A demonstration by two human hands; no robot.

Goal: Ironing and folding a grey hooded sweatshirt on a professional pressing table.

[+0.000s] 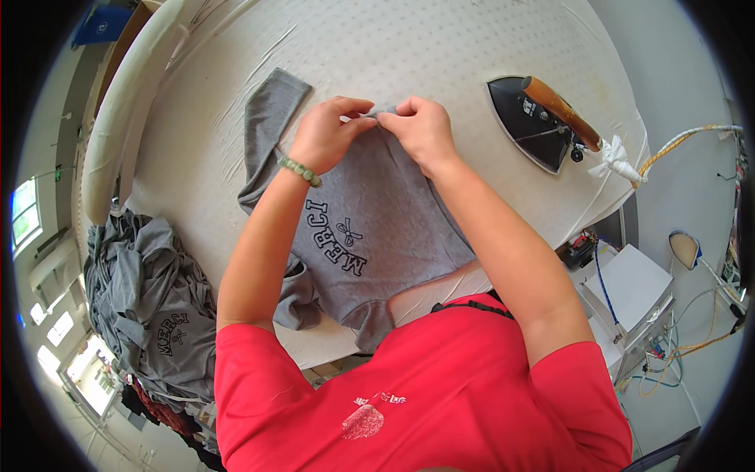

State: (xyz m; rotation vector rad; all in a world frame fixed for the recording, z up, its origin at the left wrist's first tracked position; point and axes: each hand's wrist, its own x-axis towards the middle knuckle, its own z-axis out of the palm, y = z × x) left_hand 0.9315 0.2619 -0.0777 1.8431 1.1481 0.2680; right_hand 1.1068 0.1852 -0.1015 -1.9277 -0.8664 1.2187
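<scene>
A grey sweatshirt [393,212] lies on the white padded ironing table, with dark lettering and a small bow motif on it. One sleeve [271,118] is stretched toward the far left; another grey part bunches up at the near edge. At the garment's far edge, my left hand [326,134] pinches the cloth between thumb and fingers. Close beside it, my right hand [421,132] grips the same edge, thumb and forefinger pressed together. The fingertips nearly meet, and the bit of fabric between them is mostly covered. A green bead bracelet [299,171] circles my left wrist.
An iron [535,122] with a wooden handle rests on the table [440,47] to the right, its cord and hose running off right. A heap of grey garments [149,291] sits at left, below a long padded arm [126,110]. White equipment [629,295] with cables stands at right.
</scene>
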